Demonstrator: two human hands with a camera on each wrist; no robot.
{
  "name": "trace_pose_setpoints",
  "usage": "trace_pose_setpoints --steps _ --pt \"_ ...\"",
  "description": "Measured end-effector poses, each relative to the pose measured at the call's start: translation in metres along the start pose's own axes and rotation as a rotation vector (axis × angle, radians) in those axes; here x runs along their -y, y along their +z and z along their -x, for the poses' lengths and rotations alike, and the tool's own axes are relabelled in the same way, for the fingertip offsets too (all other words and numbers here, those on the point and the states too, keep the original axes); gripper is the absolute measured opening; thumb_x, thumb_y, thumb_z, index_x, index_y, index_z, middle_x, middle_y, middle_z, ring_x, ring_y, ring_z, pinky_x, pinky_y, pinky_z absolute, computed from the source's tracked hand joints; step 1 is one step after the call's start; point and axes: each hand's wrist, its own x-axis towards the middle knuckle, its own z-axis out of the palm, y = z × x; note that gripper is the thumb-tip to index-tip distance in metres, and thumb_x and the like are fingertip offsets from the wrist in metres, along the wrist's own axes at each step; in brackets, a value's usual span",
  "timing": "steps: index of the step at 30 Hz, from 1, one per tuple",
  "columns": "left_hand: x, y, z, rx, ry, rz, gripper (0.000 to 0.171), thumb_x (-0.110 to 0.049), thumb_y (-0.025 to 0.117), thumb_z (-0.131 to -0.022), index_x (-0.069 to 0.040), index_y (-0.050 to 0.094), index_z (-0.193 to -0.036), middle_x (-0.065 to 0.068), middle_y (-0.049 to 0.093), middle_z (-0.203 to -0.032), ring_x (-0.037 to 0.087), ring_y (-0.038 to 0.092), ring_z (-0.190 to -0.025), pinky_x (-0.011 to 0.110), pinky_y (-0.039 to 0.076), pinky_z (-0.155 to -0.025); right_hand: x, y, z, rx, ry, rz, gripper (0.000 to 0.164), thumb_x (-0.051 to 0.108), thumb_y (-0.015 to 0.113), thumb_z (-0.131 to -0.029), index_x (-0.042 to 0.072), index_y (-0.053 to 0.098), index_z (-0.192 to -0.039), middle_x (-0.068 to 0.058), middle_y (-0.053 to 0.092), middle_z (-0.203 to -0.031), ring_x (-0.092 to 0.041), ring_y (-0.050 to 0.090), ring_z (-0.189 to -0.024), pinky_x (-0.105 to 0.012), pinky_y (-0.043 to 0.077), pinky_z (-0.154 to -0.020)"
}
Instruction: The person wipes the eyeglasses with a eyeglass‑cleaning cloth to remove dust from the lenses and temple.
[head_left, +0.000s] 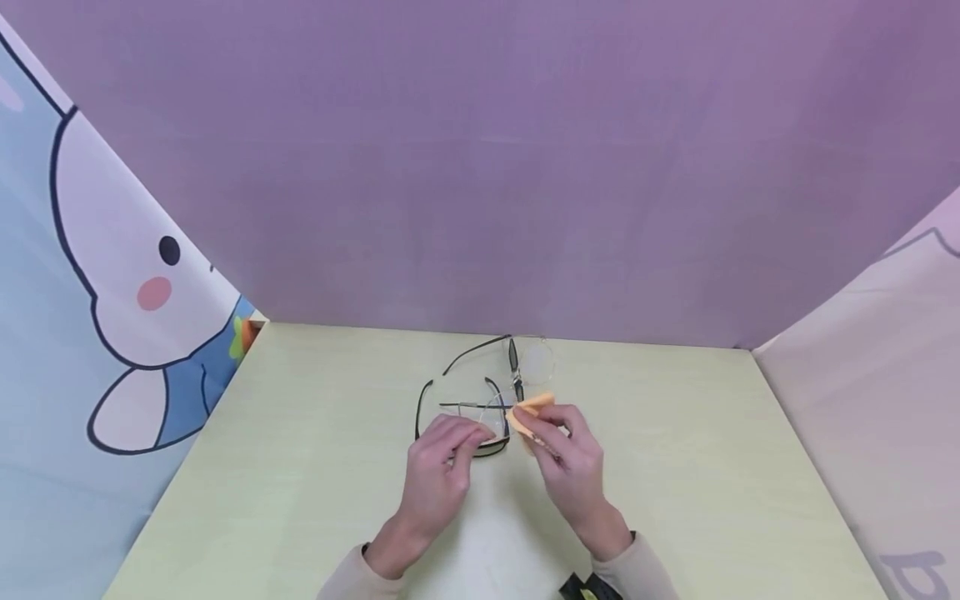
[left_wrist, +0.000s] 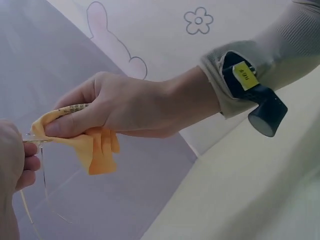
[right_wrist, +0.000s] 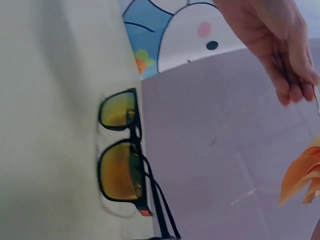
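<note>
Just above the table, my left hand [head_left: 441, 462] pinches a pair of thin gold-rimmed eyeglasses [left_wrist: 44, 172], whose slim temples hang down in the left wrist view. My right hand [head_left: 573, 450] grips a folded orange cleaning cloth [head_left: 534, 405], thumb and fingers pressing it around the frame's near end. The cloth hides most of that part. In the right wrist view, cloth folds [right_wrist: 302, 175] hang below the left hand's fingertips. Behind both hands lie black-framed sunglasses [head_left: 513, 357]; a second dark-framed pair [head_left: 491, 450] sits partly behind the left hand.
A clear, thin-rimmed lens [head_left: 536, 365] shows beside the far sunglasses. Mirrored yellow-orange lenses [right_wrist: 120, 170] stand out in the right wrist view. The pale table [head_left: 697, 467] ends at a purple backdrop [head_left: 480, 183], with printed cloth walls [head_left: 142, 333] at the sides.
</note>
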Motion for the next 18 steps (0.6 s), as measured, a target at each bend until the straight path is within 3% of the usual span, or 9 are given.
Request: trace_pose_setpoints --steps 6,13,18 --pt "0.000 -0.003 0.001 0.067 -0.025 -0.030 0.008 0.002 0.071 -0.091 -0.002 0.077 -0.095 0.005 0.075 -0.087 0.018 0.067 -0.082 0.021 0.057 -0.075 0.009 0.007 0.000 0.031 -0.127 -0.050 0.020 0.010 0.066 -0.101 -0.006 0.077 -0.100 -0.016 0.059 -0.090 -0.019 0.057 -0.073 -0.014 0.050 -0.061" --pt "0.001 -0.005 -0.001 0.098 0.077 -0.054 0.007 -0.003 0.070 -0.093 -0.005 0.076 -0.095 0.004 0.076 -0.089 0.017 0.069 -0.083 0.020 0.058 -0.081 0.004 0.003 -0.010 0.013 -0.009 -0.048 0.021 0.014 0.066 -0.101 -0.005 0.077 -0.101 -0.016 0.060 -0.091 -0.023 0.060 -0.077 -0.015 0.055 -0.067" --pt "0.000 -0.002 0.003 0.061 0.083 -0.020 0.008 -0.003 0.068 -0.095 -0.005 0.076 -0.092 0.004 0.076 -0.088 0.018 0.068 -0.083 0.020 0.057 -0.081 -0.001 -0.001 -0.012 -0.010 0.052 -0.058 0.023 0.014 0.067 -0.101 -0.007 0.077 -0.103 -0.018 0.061 -0.092 -0.026 0.064 -0.084 -0.014 0.055 -0.067"
